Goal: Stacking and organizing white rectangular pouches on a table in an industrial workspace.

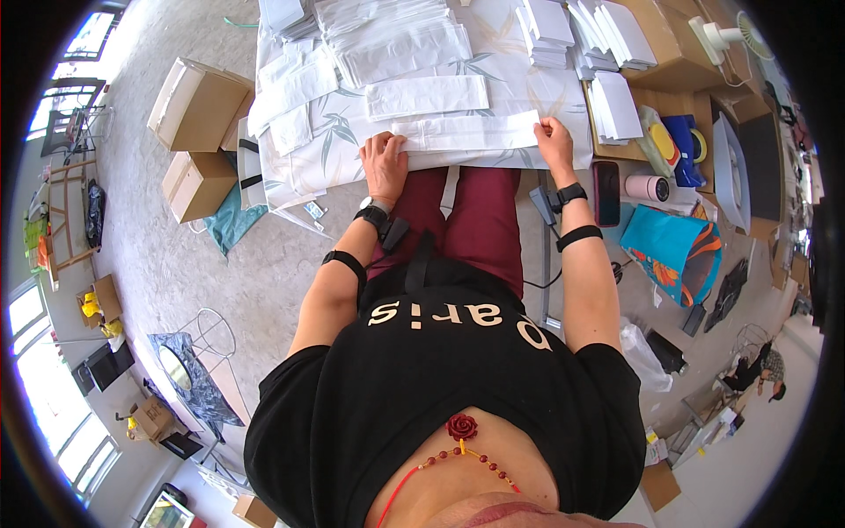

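Observation:
A long, flat white sleeve [471,132], perhaps thin paper or plastic, lies stretched across the near edge of the table between my hands. At its left end, my left hand [384,165] is closed, thumb and fingers gripping the edge. My right hand [554,143] pinches the upper right corner between thumb and fingers. Just beyond lies another flat white sleeve [427,97]. Farther back, a broad pile of white sleeves [396,48] overlaps in layers, and more loose ones [299,84] lie at the left.
A leaf-patterned cloth [339,180] covers the table. Stacks of white folded pieces [616,110] stand at the right, near a phone [606,194], a pink cylinder [647,187] and a turquoise bag [664,242]. Cardboard boxes [198,106] stand left; a small fan [726,37] is far right.

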A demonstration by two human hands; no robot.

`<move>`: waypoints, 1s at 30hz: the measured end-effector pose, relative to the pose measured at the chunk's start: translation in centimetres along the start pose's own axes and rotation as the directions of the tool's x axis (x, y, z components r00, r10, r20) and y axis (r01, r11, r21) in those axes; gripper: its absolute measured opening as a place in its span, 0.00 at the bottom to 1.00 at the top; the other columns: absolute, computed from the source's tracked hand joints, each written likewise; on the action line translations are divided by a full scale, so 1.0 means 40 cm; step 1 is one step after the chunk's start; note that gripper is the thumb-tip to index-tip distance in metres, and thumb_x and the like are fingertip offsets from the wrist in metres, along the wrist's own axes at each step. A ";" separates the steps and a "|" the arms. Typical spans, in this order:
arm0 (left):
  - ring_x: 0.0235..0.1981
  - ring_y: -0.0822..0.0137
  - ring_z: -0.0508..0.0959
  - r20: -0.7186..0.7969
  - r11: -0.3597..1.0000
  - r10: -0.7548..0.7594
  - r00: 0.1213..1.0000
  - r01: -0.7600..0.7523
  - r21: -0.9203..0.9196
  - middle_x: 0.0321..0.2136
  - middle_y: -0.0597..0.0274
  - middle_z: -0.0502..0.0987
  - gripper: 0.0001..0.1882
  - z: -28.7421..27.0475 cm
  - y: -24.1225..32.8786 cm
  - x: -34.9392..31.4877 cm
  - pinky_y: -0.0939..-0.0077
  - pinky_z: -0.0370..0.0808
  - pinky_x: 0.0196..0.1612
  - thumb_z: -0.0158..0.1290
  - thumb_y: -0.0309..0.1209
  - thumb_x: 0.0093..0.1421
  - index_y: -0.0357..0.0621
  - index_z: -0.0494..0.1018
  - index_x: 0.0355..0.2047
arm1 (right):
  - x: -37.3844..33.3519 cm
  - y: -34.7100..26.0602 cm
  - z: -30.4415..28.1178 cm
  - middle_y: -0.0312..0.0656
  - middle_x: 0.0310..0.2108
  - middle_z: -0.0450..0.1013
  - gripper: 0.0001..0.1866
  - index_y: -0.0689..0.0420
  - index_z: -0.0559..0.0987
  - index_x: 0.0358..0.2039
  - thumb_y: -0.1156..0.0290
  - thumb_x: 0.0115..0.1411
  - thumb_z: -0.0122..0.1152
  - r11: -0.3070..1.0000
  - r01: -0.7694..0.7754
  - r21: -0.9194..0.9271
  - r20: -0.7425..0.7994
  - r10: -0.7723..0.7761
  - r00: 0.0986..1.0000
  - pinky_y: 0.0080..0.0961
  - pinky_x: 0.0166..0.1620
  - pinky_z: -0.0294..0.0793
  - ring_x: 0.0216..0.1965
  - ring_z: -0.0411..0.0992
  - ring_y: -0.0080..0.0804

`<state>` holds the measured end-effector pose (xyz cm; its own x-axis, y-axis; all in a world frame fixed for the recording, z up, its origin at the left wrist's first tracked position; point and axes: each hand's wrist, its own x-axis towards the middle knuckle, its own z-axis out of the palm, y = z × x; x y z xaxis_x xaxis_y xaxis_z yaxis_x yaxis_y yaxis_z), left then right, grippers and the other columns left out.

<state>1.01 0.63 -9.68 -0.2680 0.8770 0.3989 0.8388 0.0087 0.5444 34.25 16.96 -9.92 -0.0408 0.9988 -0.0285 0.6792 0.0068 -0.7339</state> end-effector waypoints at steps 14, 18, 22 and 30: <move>0.47 0.56 0.73 0.016 1.000 -0.019 1.000 0.019 0.011 0.41 0.63 0.74 0.17 -0.006 0.006 0.001 0.59 0.66 0.53 0.61 0.22 0.50 0.51 0.78 0.42 | -0.014 0.005 0.017 0.46 0.35 0.80 0.12 0.58 0.80 0.41 0.66 0.61 0.64 0.989 0.003 -0.146 -0.039 -0.009 0.999 0.38 0.45 0.77 0.39 0.79 0.47; 0.47 0.55 0.73 0.015 1.000 -0.009 1.000 0.009 0.011 0.42 0.62 0.74 0.17 -0.002 0.007 0.001 0.59 0.67 0.52 0.61 0.22 0.50 0.51 0.78 0.41 | -0.043 -0.062 0.034 0.49 0.41 0.76 0.14 0.58 0.77 0.44 0.70 0.59 0.66 0.891 0.221 -0.396 -0.220 -0.326 0.920 0.40 0.47 0.75 0.45 0.75 0.49; 0.47 0.55 0.73 0.011 1.000 0.002 1.000 -0.003 0.014 0.42 0.62 0.74 0.17 -0.007 -0.001 -0.002 0.59 0.67 0.52 0.61 0.22 0.50 0.50 0.78 0.41 | -0.087 -0.227 0.112 0.49 0.41 0.74 0.13 0.58 0.76 0.44 0.79 0.58 0.62 0.879 0.474 -0.053 -0.095 -0.477 0.874 0.43 0.49 0.74 0.46 0.74 0.49; 0.46 0.54 0.73 -0.004 1.000 0.008 1.000 -0.008 0.014 0.41 0.62 0.74 0.16 -0.001 0.008 0.002 0.58 0.66 0.51 0.60 0.25 0.48 0.49 0.78 0.40 | -0.153 -0.323 0.276 0.46 0.38 0.74 0.12 0.57 0.76 0.44 0.78 0.59 0.63 0.872 0.484 0.069 0.173 -0.489 0.855 0.38 0.46 0.78 0.42 0.77 0.43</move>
<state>1.25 0.68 -9.46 -0.2629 0.8752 0.4062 0.8476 0.0084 0.5306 17.62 10.20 -7.76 -0.4940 0.8421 0.2165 0.5220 0.4864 -0.7007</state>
